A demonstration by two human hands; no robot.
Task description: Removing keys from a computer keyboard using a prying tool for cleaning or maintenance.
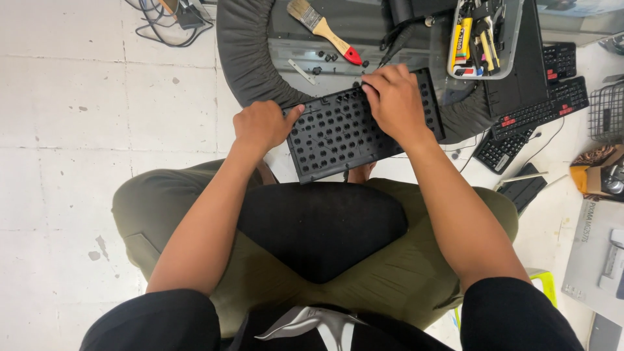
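Fingers of left hand (261, 125) curled on black keyboard frame (338, 133) edge (thumb out), right hand (393, 101) fingers flat atop it.

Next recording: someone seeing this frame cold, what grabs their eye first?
First, the black perforated keyboard plate at centre, tilted on the person's lap, with the left hand gripping its left edge and the right hand pressing on its top. Next, the wooden paintbrush with a red handle tip above it, and the tool tray at upper right.

Left hand (262, 125) grips black perforated keyboard frame (338, 133) at its left edge, thumb on top. Right hand (394, 99) presses flat on frame's upper right. Paintbrush (323, 28) lies beyond.
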